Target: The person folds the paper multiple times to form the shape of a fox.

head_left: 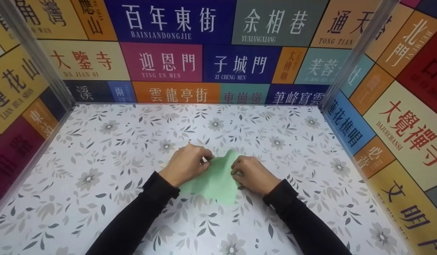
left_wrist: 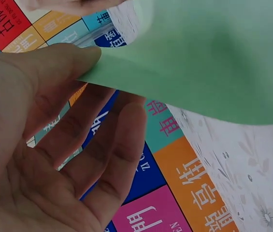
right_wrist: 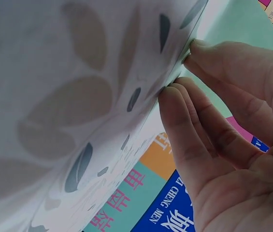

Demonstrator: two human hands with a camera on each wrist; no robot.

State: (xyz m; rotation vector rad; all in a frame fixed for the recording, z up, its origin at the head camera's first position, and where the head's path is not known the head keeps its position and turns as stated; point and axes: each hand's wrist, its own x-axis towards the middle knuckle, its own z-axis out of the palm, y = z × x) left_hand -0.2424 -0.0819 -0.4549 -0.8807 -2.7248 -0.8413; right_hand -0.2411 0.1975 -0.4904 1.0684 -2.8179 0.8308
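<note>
A sheet of light green paper [head_left: 218, 180] lies partly raised and bent on the flower-patterned table, between two hands in black sleeves. At its upper left edge, the left hand [head_left: 188, 163] pinches the paper; in the left wrist view the thumb [left_wrist: 85, 58] lies on top of the corner, the other fingers curved below. The right hand [head_left: 255, 173] is at the right edge of the sheet. Seen from the right wrist, its thumb and forefinger close together at the paper [right_wrist: 237, 43], while the other fingertips [right_wrist: 172, 96] come down right at the table surface.
The white table [head_left: 108, 219] carries a grey leaf and flower print. Upright panels with coloured blocks of Chinese lettering [head_left: 168, 63] border it at the back, left and right. Clear strips [head_left: 360, 53] run up the corners.
</note>
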